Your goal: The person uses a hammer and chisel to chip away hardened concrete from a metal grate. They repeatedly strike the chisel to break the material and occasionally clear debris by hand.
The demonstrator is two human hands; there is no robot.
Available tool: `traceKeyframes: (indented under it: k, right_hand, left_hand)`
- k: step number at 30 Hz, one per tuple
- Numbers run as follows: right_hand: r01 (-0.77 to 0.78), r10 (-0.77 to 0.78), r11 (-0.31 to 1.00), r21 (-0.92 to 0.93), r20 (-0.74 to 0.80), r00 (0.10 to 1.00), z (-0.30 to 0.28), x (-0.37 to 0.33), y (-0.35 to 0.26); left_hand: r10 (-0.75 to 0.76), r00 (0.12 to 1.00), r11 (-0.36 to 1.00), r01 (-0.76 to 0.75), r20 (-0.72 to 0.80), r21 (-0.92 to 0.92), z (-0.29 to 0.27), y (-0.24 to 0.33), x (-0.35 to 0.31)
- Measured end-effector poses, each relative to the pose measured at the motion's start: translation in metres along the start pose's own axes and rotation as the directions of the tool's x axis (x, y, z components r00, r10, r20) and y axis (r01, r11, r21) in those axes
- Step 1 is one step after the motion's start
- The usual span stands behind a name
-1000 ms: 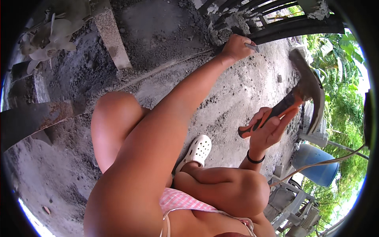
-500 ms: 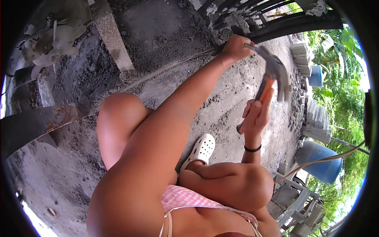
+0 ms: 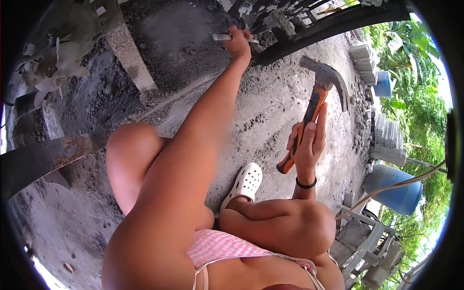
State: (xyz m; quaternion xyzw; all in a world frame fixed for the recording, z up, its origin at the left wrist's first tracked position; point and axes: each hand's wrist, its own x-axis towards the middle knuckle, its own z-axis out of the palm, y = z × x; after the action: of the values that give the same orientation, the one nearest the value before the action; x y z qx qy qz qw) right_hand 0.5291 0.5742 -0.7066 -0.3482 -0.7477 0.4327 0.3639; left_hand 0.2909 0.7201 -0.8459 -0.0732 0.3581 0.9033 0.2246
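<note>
Away from me at the upper middle, my left hand [image 3: 237, 44] is closed around a short grey metal bar [image 3: 221, 36]. The bar sticks out on both sides of the fist, beside the dark barred metal frame [image 3: 333, 36], which carries lumps of grey concrete. My right hand [image 3: 309, 142] grips a claw hammer [image 3: 313, 110] by its orange and black handle. The hammer's grey head points away from me, claw curving to the right, apart from both the bar and the frame. Dusty, rough concrete ground lies below both hands.
A concrete post [image 3: 129, 58] lies at the upper left, near a dusty fan [image 3: 58, 63]. A curved rusty metal strip [image 3: 53, 154] reaches in from the left. On the right are stacked blocks [image 3: 386, 137], a blue drum [image 3: 394, 188] and a motor on a frame [image 3: 384, 263].
My left hand has moved left and farther away with the metal bar. The hammer has come away from it, tilting with its handle end lower left. My right hand stays nearly in place.
</note>
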Motion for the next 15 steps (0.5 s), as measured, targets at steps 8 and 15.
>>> traceKeyframes:
  k: [8, 15]
  right_hand:
    - [-0.104, 0.087, 0.981, 0.162, 0.105, 0.991, 0.016, -0.004, 0.01]
    - [-0.105, 0.085, 0.978, 0.182, 0.114, 0.99, 0.009, -0.007, 0.01]
  left_hand:
    - [-0.497, 0.852, 0.825, 0.406, -0.163, -0.394, -0.081, -0.003, 0.033]
    - [-0.4, 0.914, 0.824, 0.392, 0.071, -0.41, -0.011, -0.013, 0.019]
